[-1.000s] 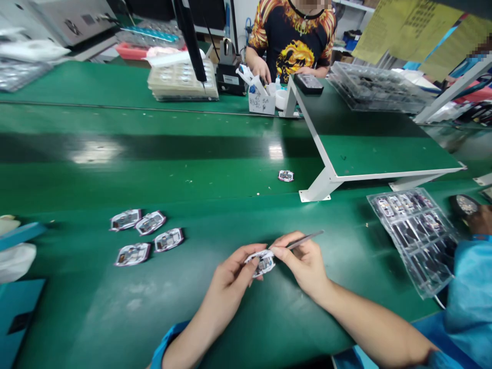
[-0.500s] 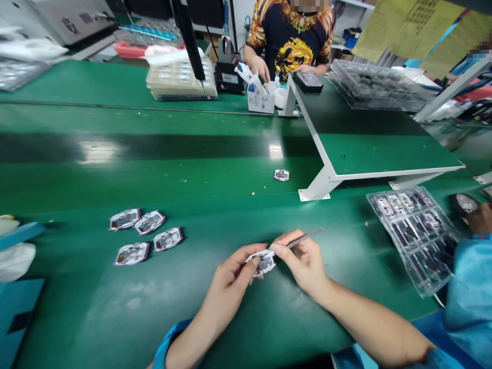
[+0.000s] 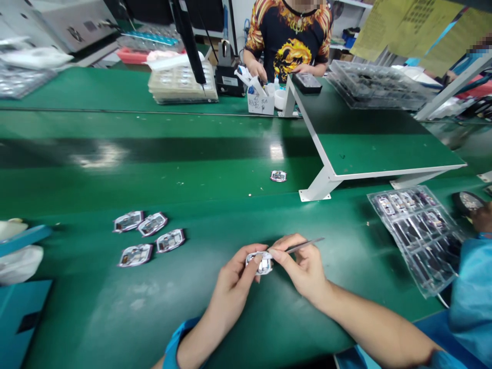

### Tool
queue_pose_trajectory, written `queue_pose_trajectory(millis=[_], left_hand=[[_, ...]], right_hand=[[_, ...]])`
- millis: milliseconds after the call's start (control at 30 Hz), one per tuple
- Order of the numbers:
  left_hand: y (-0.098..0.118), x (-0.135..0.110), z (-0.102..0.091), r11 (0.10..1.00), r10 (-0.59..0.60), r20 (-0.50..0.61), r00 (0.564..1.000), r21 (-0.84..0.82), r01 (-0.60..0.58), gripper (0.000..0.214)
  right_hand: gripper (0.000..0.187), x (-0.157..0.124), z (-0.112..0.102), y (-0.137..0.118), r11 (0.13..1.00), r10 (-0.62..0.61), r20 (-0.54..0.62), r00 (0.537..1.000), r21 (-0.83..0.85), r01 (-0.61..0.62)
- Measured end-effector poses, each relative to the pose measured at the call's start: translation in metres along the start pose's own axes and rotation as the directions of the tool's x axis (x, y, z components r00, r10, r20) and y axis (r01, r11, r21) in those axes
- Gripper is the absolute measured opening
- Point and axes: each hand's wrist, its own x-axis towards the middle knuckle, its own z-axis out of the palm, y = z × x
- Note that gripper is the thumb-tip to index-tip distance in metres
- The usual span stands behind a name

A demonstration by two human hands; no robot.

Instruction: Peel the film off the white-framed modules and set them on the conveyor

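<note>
My left hand (image 3: pixel 233 285) pinches a small white electronic housing (image 3: pixel 265 265) with circuitry inside, thumb on its face and fingers behind it. Thumb and forefinger of my right hand (image 3: pixel 298 264) meet at the upper right edge of this housing. A thin metal tool, which looks like tweezers (image 3: pixel 306 245), lies in that same hand and points out to the right. What my right fingertips press on is too small to make out. To the left, several similar housings (image 3: pixel 170 240) with purple rims lie on the green table (image 3: pixel 172 312).
One more housing (image 3: pixel 278 176) lies farther back, beside a white-legged green stand (image 3: pixel 384 148). A clear compartment tray (image 3: pixel 417 236) holds parts at right, near a co-worker's blue sleeve (image 3: pixel 471 287). Opposite, a person (image 3: pixel 290 43) sits behind a white pen box (image 3: pixel 260 101).
Both hands stay together at the housing, which has tilted slightly between the fingers. The view has shifted a little, moving the table things at left slightly rightward.
</note>
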Motion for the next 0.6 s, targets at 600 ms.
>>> queue_pose_trajectory(millis=[600], left_hand=[[0.007, -0.002, -0.001, 0.931, -0.178, 0.116, 0.977, -0.303, 0.205, 0.037]], right_hand=[[0.012, 0.008, -0.004, 0.003, 0.998, -0.014, 0.053, 0.999, -0.067, 0.018]])
